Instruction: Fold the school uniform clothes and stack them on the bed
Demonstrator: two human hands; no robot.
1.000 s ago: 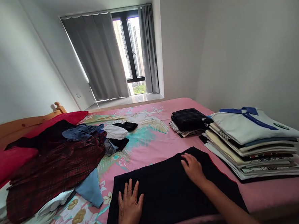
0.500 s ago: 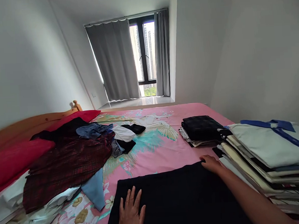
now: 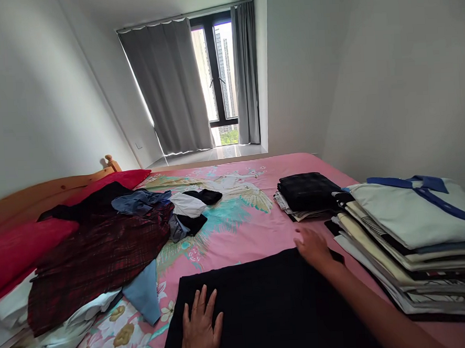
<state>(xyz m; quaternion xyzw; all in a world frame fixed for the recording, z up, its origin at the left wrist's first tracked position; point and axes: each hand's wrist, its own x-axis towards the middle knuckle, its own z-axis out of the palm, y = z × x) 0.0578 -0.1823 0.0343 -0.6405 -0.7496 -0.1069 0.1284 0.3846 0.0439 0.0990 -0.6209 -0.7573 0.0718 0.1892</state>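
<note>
A black garment (image 3: 260,309) lies spread flat on the bed in front of me; its lower part runs out of view. My left hand (image 3: 201,325) rests palm down on its left side, fingers spread. At the far right corner is my right hand (image 3: 313,248), its fingers slightly bent and apart, reaching past the top edge over the pink sheet. A small black flap of the garment shows to the right of that wrist. What kind of garment it is, I cannot make out.
A tall stack of folded clothes (image 3: 411,268) stands at right, beside a smaller dark folded pile (image 3: 310,190). Loose clothes, with a dark red plaid garment (image 3: 99,250), cover the left side near red pillows (image 3: 27,239). The pink floral sheet (image 3: 244,241) lies between. A curtained window is beyond.
My right hand has shifted left from the garment's far right corner, and the small flap has come into view by the wrist. My left hand stays on the cloth. The view has shifted slightly.
</note>
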